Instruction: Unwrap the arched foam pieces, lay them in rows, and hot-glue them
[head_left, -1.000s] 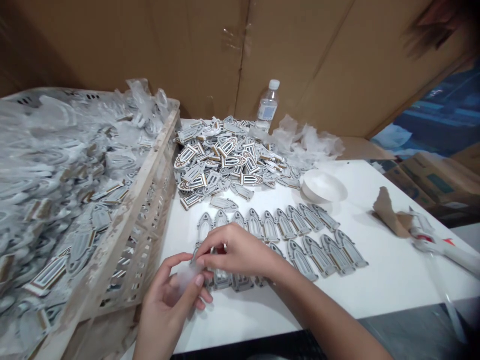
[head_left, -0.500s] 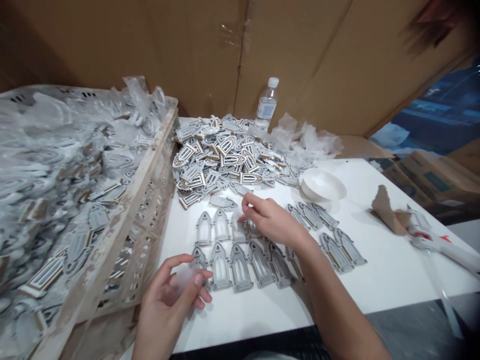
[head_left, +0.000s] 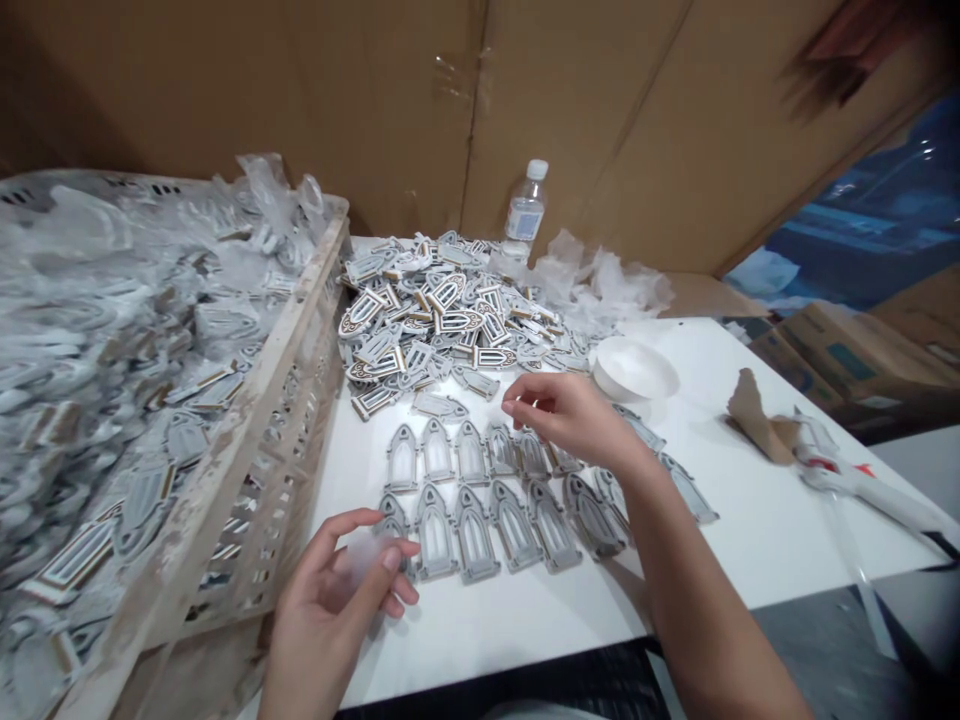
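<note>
Two rows of grey arched window-frame pieces (head_left: 474,535) lie on the white table, several showing a pale translucent filling in their openings. At the left end of the front row, my left hand (head_left: 319,605) curls around thin translucent white pieces (head_left: 361,562), its fingertips beside the nearest frame. Above the back row is my right hand (head_left: 574,418), thumb and index finger pinched together. Whatever sits in that pinch, if anything, is too small to make out. My right forearm covers some frames at the right. Behind the rows rises a heap of similar window frames (head_left: 450,318).
A worn plastic crate (head_left: 289,335) full of bagged frames stands at the left. Along the back are a water bottle (head_left: 526,212) and crumpled plastic bags (head_left: 600,280). A white bowl (head_left: 636,368), torn cardboard (head_left: 759,415) and a glue gun (head_left: 874,492) occupy the right side.
My right hand has shifted right and slightly up along the back row, uncovering the third frame with its pale filling. The left hand keeps its hold, nearly still. The view has shifted slightly.
</note>
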